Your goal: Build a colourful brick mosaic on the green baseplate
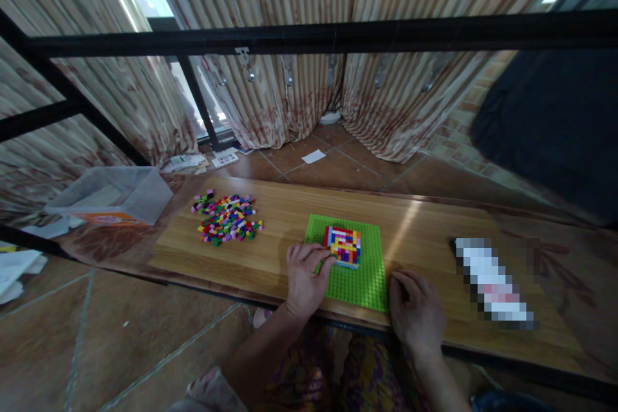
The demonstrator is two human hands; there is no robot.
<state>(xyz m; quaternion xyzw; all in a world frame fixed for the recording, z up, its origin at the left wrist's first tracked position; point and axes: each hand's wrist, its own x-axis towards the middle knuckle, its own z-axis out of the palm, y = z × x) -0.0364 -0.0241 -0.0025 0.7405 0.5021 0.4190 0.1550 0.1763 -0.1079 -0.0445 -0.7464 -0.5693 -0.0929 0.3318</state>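
Observation:
A bright green studded baseplate (360, 293) lies on the wooden board. On its upper left part stands a low square block of colourful toy bricks (344, 246), with red, yellow, blue, white and purple pieces in a pattern. My left hand (308, 275) reaches over the plate's left edge, thumb and fingertips pinched together at the block's left side. Whatever the pinch holds is too small to make out. Against the plate's right edge rests my right hand (418, 309), fingers loosely curled, no object visible in them.
A loose pile of small coloured bricks (229, 217) spreads on the board's left part. Further left stands a clear plastic box (120, 196) with an orange label. A blurred-out flat object (495, 283) lies at the right. Behind the board runs a black metal bar (309, 37) before striped curtains.

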